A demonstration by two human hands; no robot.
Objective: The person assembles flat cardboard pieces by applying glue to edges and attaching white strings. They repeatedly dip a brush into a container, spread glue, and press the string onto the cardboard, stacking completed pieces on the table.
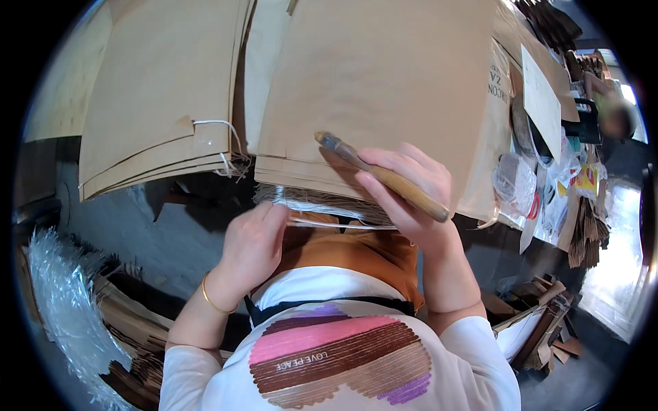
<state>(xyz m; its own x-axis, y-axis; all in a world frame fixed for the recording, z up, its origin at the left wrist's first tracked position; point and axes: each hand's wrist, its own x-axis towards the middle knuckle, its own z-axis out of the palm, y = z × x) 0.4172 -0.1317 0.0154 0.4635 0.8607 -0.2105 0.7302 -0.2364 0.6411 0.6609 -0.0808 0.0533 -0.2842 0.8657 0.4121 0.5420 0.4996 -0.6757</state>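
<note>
Seemingly midway, the left hand [255, 236] pinches white cord [329, 225], the right hand [426, 179] encircles a wooden-handled tool [406, 191], ten o'clock's papers [157, 89] look corded, twelve o'clock's pile [384, 82] unfinished.

So the paper stack [384, 82] was plain tan, the cord [329, 223] by its near edge white, tool handle [404, 188] honey-brown, shirt [339, 356] white with pink, brown and purple bands.

shiny strips [72, 322] at lower left, crumpled bag [513, 175], white sheet [540, 103] at right
</note>
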